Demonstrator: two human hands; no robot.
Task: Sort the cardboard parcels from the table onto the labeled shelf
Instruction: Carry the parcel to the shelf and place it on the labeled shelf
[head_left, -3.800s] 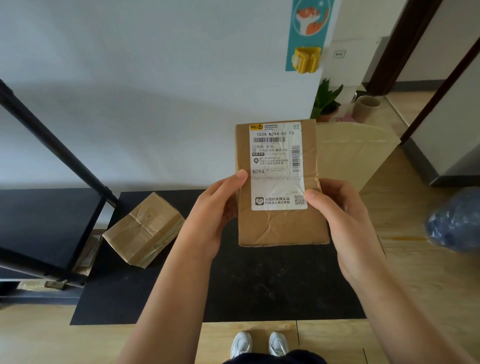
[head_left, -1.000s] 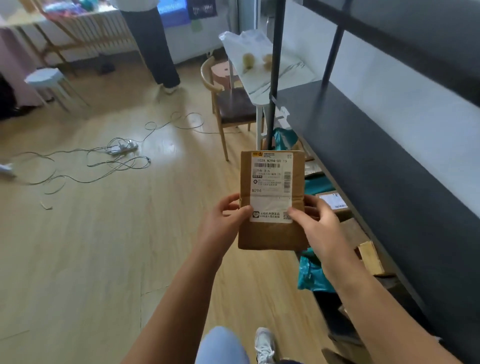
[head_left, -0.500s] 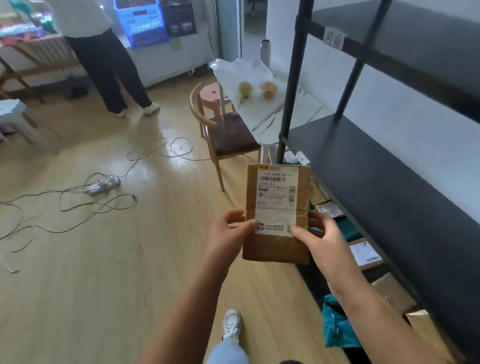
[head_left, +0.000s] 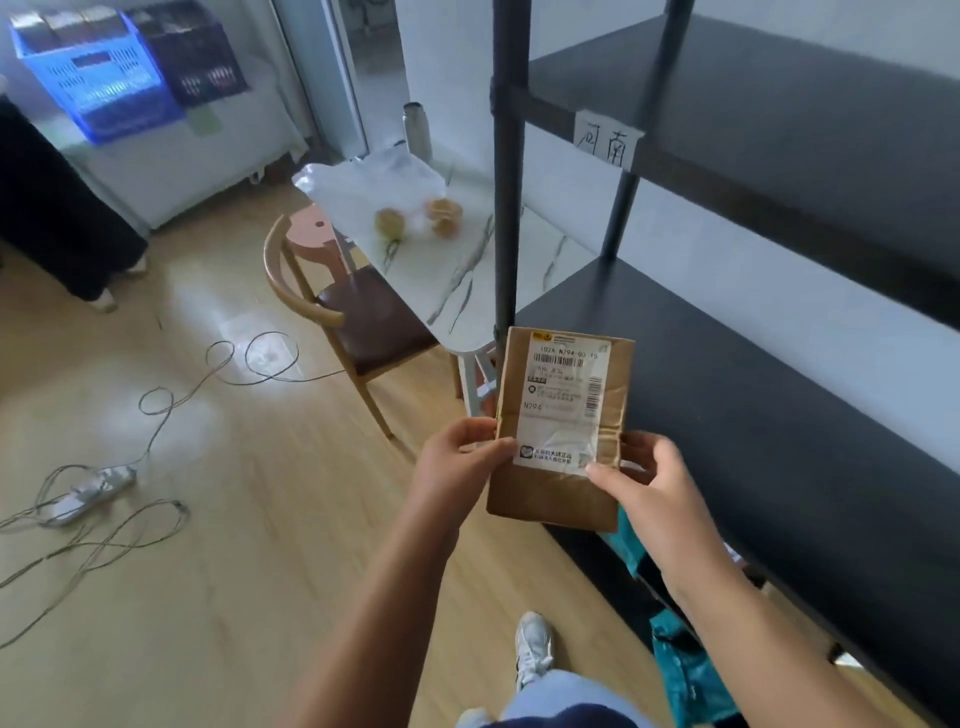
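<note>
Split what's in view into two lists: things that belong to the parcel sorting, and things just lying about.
Job:
cardboard parcel, held by left hand and right hand
black shelf
paper label on the shelf rail

Lying about:
wooden chair
white table
power strip
blue basket
metal bottle

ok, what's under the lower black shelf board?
Under the lower shelf board, teal packages and part of a cardboard parcel show at floor level. The held parcel, both arms and the board itself cover everything else.
</note>
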